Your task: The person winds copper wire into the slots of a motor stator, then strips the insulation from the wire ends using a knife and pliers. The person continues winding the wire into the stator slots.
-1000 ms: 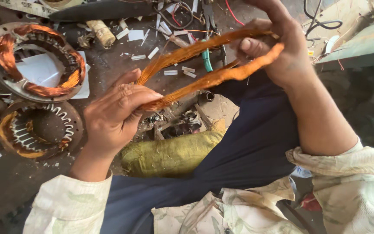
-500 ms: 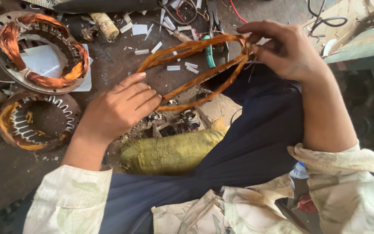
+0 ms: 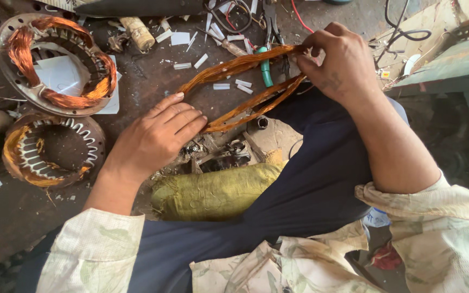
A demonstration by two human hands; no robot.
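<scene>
Head view: the right hand (image 3: 343, 65) pinches one end of the copper wire loop (image 3: 245, 89) above the lap; the left hand (image 3: 158, 135), fingers flat, rests on the other end. Best pull gently, evenly.

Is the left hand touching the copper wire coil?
Touching. Head view: left hand fingertips lie on the near end of the copper wire coil; right hand pinches the far end.
</scene>
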